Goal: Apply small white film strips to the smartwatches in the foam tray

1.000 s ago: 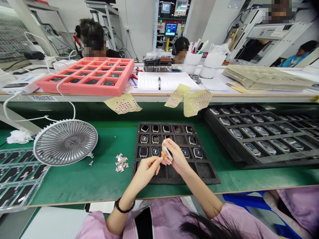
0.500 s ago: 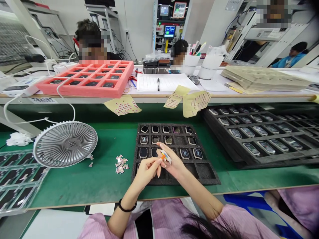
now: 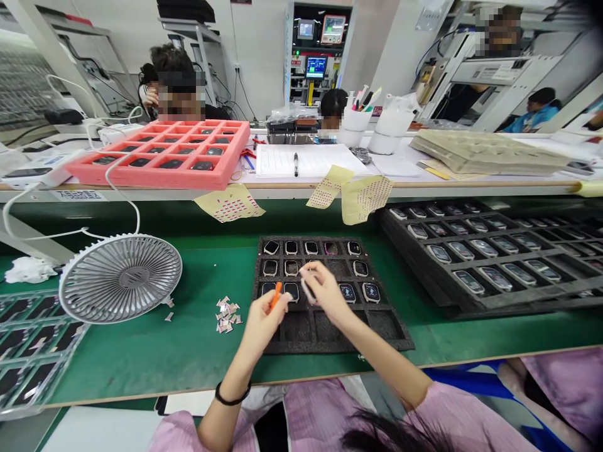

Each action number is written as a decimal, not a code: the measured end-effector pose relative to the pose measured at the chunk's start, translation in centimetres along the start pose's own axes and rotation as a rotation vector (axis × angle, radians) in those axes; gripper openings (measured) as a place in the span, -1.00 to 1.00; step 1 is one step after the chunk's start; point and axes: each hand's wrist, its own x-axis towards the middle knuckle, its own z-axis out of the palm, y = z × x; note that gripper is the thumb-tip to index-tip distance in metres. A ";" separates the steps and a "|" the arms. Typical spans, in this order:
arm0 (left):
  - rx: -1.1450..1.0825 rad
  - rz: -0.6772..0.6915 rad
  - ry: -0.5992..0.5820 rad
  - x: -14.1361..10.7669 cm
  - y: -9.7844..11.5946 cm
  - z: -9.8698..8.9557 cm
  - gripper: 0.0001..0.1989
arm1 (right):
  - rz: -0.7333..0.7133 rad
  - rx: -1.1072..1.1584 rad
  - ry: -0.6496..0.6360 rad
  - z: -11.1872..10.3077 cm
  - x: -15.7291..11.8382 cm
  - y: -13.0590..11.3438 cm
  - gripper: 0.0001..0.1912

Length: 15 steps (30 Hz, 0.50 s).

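Note:
My left hand (image 3: 262, 320) is closed around a thin orange stick-like tool (image 3: 277, 292), whose tip points up and away. To its right, my right hand (image 3: 327, 292) pinches a smartwatch body (image 3: 308, 291), seen edge-on as a pale metal rim. Its screen is hidden. Both hands are over a black foam tray (image 3: 398, 336) with square compartments. Strapless smartwatches, such as one in the right column (image 3: 371, 292), lie in several compartments. Parts of the tray's third row are covered by my hands.
Small pinkish pieces (image 3: 228, 316) lie in a pile left of the tray. Farther left stand a grey fan (image 3: 134, 277) and a clear plastic tray (image 3: 78, 342). Stacked black trays (image 3: 452, 301) fill the right. A pink foam tray (image 3: 230, 169) sits on the shelf; people sit beyond.
My hands have moved apart. The left has drawn back leftward with the orange tool; the right has turned over, the smartwatch now edge-on in its fingers. The view has shifted slightly.

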 end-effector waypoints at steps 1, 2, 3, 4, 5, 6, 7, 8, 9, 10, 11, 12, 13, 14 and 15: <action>0.051 -0.004 0.055 -0.1 -0.2 -1.2 -0.53 | -0.048 -0.204 0.075 -1.5 1.1 0.4 -0.69; 0.130 0.004 0.123 -0.2 -0.4 -2.6 -0.54 | -0.060 -0.290 0.127 -3.1 2.3 0.8 -0.72; 0.239 0.007 0.175 -0.3 -0.7 -4.0 -0.55 | -0.060 -0.345 0.162 -4.7 3.5 1.1 -0.77; 0.351 -0.015 0.203 -0.4 -1.0 -5.3 -0.56 | -0.058 -0.405 0.179 -6.2 4.5 1.5 -0.81; 0.450 -0.045 0.229 -0.5 -1.3 -6.4 -0.57 | -0.053 -0.460 0.184 -7.5 5.4 1.8 -0.85; 0.537 -0.078 0.241 -0.7 -1.6 -7.4 -0.59 | -0.047 -0.510 0.180 -8.5 6.0 2.1 -0.86; 0.607 -0.113 0.246 -0.8 -1.9 -8.1 -0.60 | -0.044 -0.558 0.168 -9.2 6.3 2.4 -0.87; 0.660 -0.141 0.247 -0.9 -2.2 -8.7 -0.61 | -0.046 -0.603 0.155 -9.5 6.5 2.6 -0.86; 0.705 -0.162 0.246 -1.0 -2.5 -9.0 -0.62 | -0.054 -0.645 0.146 -9.6 6.4 2.7 -0.86; 0.743 -0.177 0.252 -1.1 -2.7 -9.2 -0.63 | -0.068 -0.684 0.142 -9.4 6.2 2.8 -0.88; 0.771 -0.189 0.265 -1.2 -2.9 -9.3 -0.63 | -0.087 -0.718 0.140 -9.1 6.0 2.9 -0.90; 0.788 -0.195 0.281 -1.2 -3.0 -9.3 -0.63 | -0.107 -0.748 0.136 -8.7 5.7 2.9 -0.94; 0.795 -0.192 0.296 -1.2 -3.1 -9.3 -0.64 | -0.123 -0.771 0.126 -8.1 5.5 2.9 -0.97; 0.787 -0.183 0.303 -1.2 -3.1 -9.3 -0.64 | -0.133 -0.787 0.109 -7.6 5.4 2.9 -0.96; 0.766 -0.170 0.298 -1.2 -3.1 -9.2 -0.64 | -0.135 -0.797 0.085 -7.0 5.3 3.0 -0.94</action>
